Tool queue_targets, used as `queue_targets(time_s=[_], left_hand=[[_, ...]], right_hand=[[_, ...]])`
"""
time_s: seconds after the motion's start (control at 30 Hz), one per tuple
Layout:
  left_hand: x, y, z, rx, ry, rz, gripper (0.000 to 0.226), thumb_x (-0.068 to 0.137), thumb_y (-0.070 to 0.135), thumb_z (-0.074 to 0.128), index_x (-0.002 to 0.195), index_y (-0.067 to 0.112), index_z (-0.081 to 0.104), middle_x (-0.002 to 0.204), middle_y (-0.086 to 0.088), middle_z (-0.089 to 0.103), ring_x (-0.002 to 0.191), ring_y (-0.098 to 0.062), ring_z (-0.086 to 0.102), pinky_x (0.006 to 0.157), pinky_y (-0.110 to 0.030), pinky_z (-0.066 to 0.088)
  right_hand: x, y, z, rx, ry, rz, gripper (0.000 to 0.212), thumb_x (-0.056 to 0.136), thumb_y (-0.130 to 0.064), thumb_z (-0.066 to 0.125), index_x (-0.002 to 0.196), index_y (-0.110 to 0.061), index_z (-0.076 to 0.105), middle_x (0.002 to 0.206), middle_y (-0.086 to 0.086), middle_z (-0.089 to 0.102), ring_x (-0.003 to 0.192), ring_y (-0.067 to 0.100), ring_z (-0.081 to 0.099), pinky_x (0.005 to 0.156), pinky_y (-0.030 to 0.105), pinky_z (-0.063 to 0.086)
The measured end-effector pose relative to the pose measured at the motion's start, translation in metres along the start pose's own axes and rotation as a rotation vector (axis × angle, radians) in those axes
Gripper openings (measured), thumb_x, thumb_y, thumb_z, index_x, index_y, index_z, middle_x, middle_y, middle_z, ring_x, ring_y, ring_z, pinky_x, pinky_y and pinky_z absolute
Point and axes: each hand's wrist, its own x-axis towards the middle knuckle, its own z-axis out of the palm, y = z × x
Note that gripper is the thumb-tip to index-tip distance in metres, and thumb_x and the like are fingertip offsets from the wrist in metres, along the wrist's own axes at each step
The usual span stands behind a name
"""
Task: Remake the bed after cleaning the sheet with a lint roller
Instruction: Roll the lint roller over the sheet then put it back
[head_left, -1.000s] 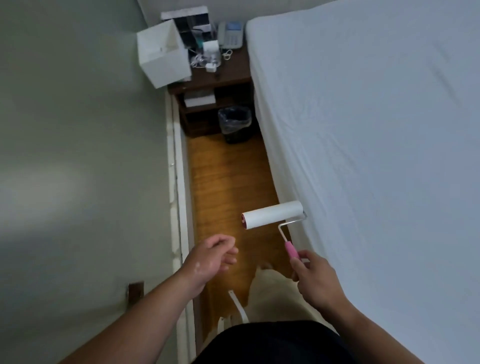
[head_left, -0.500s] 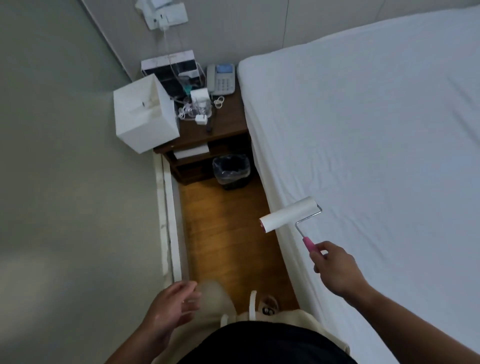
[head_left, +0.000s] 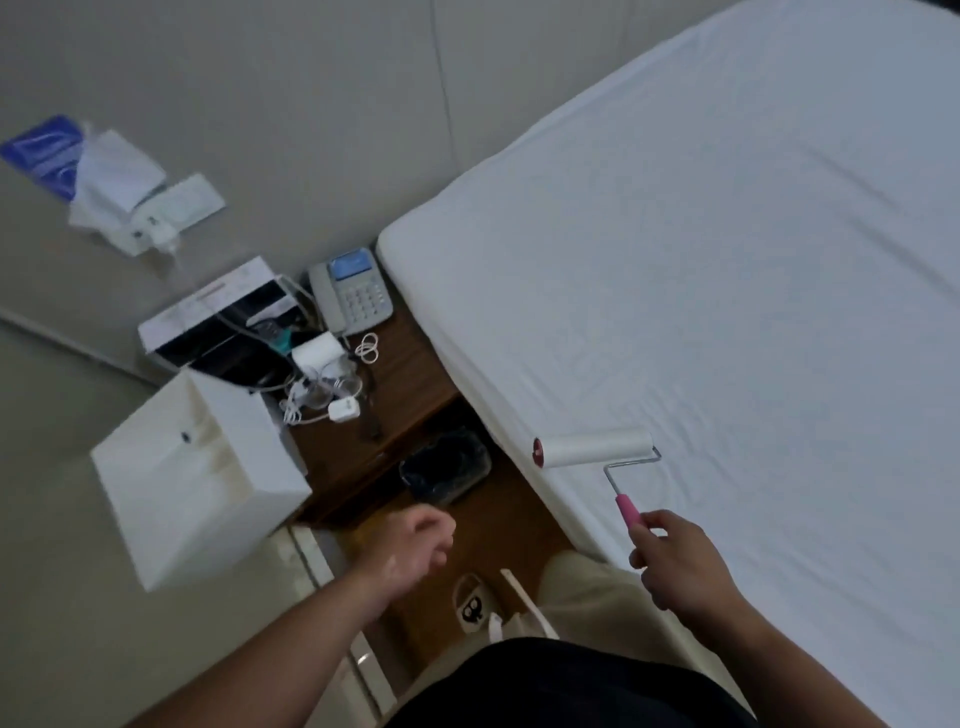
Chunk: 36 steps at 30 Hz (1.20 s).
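A bed with a white fitted sheet (head_left: 727, 291) fills the right of the view, bare of pillows or covers. My right hand (head_left: 680, 561) grips the pink handle of a lint roller (head_left: 597, 449). Its white roll lies over the near left edge of the sheet; I cannot tell if it touches. My left hand (head_left: 410, 551) hangs over the floor gap beside the bed, fingers loosely curled, holding nothing.
A dark wooden nightstand (head_left: 410, 384) stands between wall and bed, carrying a phone (head_left: 353, 291), chargers and cables. A white lamp shade (head_left: 197, 483) juts out at its left. A lined bin (head_left: 447, 470) sits under it. The wooden floor strip (head_left: 519, 525) is narrow.
The view has swung toward the head of the bed. My right hand has carried the roller from over the floor gap onto the sheet's edge. My left hand moved forward near the bin.
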Motion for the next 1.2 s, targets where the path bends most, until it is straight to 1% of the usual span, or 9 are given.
queue_targets(time_s=[0.23, 0.43, 0.63, 0.7, 0.83, 0.93, 1.0, 1.1, 1.2], left_hand=[[0.099, 0.152, -0.038, 0.134, 0.046, 0.215, 0.015, 0.097, 0.033, 0.058, 0.098, 0.025, 0.071, 0.094, 0.004, 0.075, 0.085, -0.015, 0.072, 0.085, -0.039, 0.057], [0.156, 0.239, 0.002, -0.027, -0.033, 0.099, 0.014, 0.097, 0.025, 0.062, 0.099, 0.016, 0.072, 0.1, -0.01, 0.074, 0.081, -0.019, 0.069, 0.071, -0.029, 0.055], [0.209, 0.328, 0.04, -0.061, -0.132, 0.063, 0.027, 0.093, 0.038, 0.059, 0.098, 0.015, 0.072, 0.102, -0.006, 0.074, 0.091, -0.022, 0.07, 0.08, -0.036, 0.057], [0.227, 0.355, 0.045, -0.087, -0.193, 0.062, 0.028, 0.093, 0.037, 0.059, 0.094, 0.014, 0.074, 0.097, -0.007, 0.076, 0.082, -0.019, 0.071, 0.074, -0.035, 0.056], [0.272, 0.394, 0.046, -0.14, -0.21, 0.023, 0.02, 0.098, 0.026, 0.058, 0.1, 0.014, 0.073, 0.092, -0.009, 0.076, 0.073, -0.022, 0.067, 0.059, -0.031, 0.044], [0.32, 0.415, 0.037, -0.241, -0.209, -0.013, 0.024, 0.1, 0.029, 0.058, 0.102, 0.007, 0.069, 0.087, -0.012, 0.072, 0.072, -0.027, 0.066, 0.053, -0.029, 0.044], [0.354, 0.426, 0.028, -0.275, -0.189, -0.022, 0.024, 0.1, 0.028, 0.059, 0.107, 0.007, 0.066, 0.09, -0.016, 0.073, 0.077, -0.032, 0.067, 0.065, -0.041, 0.055], [0.405, 0.444, 0.012, -0.225, -0.199, -0.004, 0.021, 0.102, 0.028, 0.055, 0.111, 0.011, 0.062, 0.075, -0.017, 0.064, 0.063, -0.027, 0.057, 0.065, -0.038, 0.048], [0.45, 0.467, 0.003, -0.159, -0.163, 0.038, 0.021, 0.103, 0.027, 0.053, 0.11, 0.011, 0.064, 0.068, -0.011, 0.051, 0.052, -0.02, 0.041, 0.053, -0.027, 0.036]], right_hand=[[0.077, -0.047, -0.01, 0.102, 0.105, 0.118, 0.013, 0.095, -0.032, 0.054, 0.101, -0.026, 0.063, 0.073, 0.004, 0.071, 0.057, 0.016, 0.057, 0.054, 0.03, 0.042], [0.179, -0.121, -0.024, 0.167, 0.074, 0.112, 0.015, 0.095, -0.024, 0.05, 0.106, -0.025, 0.06, 0.078, 0.004, 0.07, 0.058, 0.014, 0.056, 0.054, 0.029, 0.042], [0.258, -0.207, -0.013, 0.344, 0.07, 0.042, 0.013, 0.097, -0.029, 0.05, 0.107, -0.027, 0.057, 0.08, 0.002, 0.072, 0.06, 0.009, 0.062, 0.056, 0.028, 0.043], [0.275, -0.229, -0.007, 0.428, 0.081, 0.027, 0.011, 0.099, -0.033, 0.05, 0.103, -0.024, 0.056, 0.083, 0.001, 0.073, 0.06, 0.006, 0.066, 0.053, 0.024, 0.045], [0.314, -0.259, -0.002, 0.492, 0.068, -0.033, 0.017, 0.096, -0.014, 0.044, 0.106, -0.026, 0.052, 0.086, 0.002, 0.073, 0.067, 0.014, 0.069, 0.056, 0.029, 0.051], [0.352, -0.268, -0.01, 0.453, 0.019, -0.141, 0.013, 0.099, -0.024, 0.051, 0.108, -0.033, 0.055, 0.092, -0.008, 0.072, 0.071, 0.015, 0.07, 0.06, 0.027, 0.053], [0.383, -0.26, -0.018, 0.329, 0.043, -0.201, 0.015, 0.094, -0.035, 0.06, 0.109, -0.038, 0.057, 0.098, -0.017, 0.07, 0.083, 0.005, 0.069, 0.072, 0.021, 0.051], [0.442, -0.232, -0.037, 0.073, 0.277, -0.239, 0.036, 0.083, -0.049, 0.061, 0.117, -0.042, 0.054, 0.107, -0.022, 0.063, 0.094, -0.002, 0.062, 0.081, 0.026, 0.054], [0.51, -0.217, -0.072, -0.117, 0.484, -0.288, 0.044, 0.086, -0.034, 0.067, 0.128, -0.024, 0.057, 0.119, -0.01, 0.062, 0.103, 0.002, 0.062, 0.092, 0.032, 0.053]])
